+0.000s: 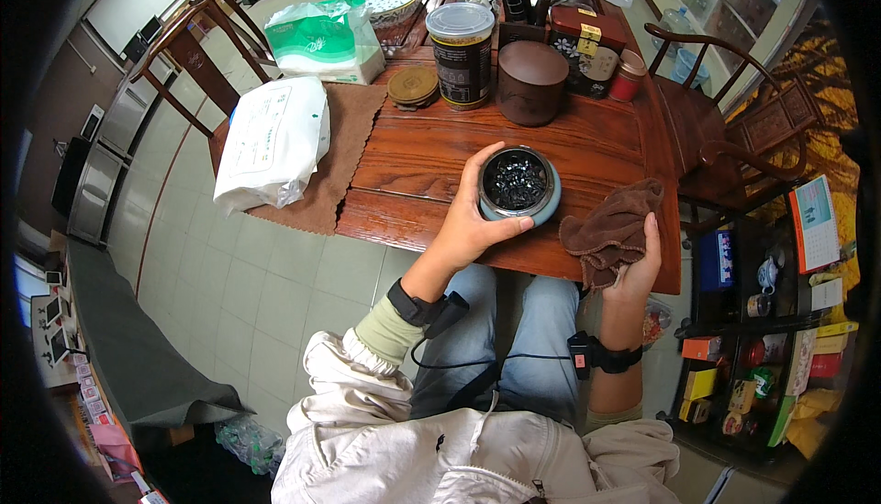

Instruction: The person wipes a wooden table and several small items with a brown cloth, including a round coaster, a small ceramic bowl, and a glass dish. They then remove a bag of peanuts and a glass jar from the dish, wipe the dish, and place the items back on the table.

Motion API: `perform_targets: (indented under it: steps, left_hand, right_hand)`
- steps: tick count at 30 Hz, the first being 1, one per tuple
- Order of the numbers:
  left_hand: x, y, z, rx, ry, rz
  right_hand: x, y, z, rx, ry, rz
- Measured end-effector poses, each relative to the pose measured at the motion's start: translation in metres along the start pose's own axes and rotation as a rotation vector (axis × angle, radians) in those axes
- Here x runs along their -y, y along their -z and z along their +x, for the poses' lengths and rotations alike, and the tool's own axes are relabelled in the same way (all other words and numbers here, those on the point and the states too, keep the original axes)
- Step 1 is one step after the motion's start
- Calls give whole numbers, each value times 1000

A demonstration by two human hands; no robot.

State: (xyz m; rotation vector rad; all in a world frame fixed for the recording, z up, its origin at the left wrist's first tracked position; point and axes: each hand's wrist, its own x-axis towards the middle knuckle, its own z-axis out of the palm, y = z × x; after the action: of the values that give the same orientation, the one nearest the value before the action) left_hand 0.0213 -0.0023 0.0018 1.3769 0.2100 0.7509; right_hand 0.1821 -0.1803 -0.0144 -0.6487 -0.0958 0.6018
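My left hand [475,215] grips a small round blue-grey jar [549,206] from its left side, thumb along the near wall. The jar is tilted toward me, and dark, shiny leaf-like pieces [517,180] show inside its dark rim. To the right, my right hand [637,266] holds a bunched brown cloth [609,228] over the near right part of the wooden table [413,187]. Most fingers of that hand are hidden behind the cloth. Jar and cloth are apart.
Beyond the jar stand a brown lidded canister [533,82], a clear-lidded tub [460,56] and a round brown disc-shaped stack [413,86]. Tissue packs [275,139] lie on a brown mat [330,187] at left. Wooden chairs [750,111] flank the table; a low shelf [729,339] is right.
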Motion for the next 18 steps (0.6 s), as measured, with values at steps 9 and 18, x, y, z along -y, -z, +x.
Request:
perform_targets:
  steps: [9, 18]
  left_hand:
    - [8, 1, 2, -6, -71, 115]
    - [7, -2, 2, -18, -82, 107]
  right_hand:
    - [-1, 4, 1, 25, -3, -3]
    - [7, -7, 6, 143, -40, 56]
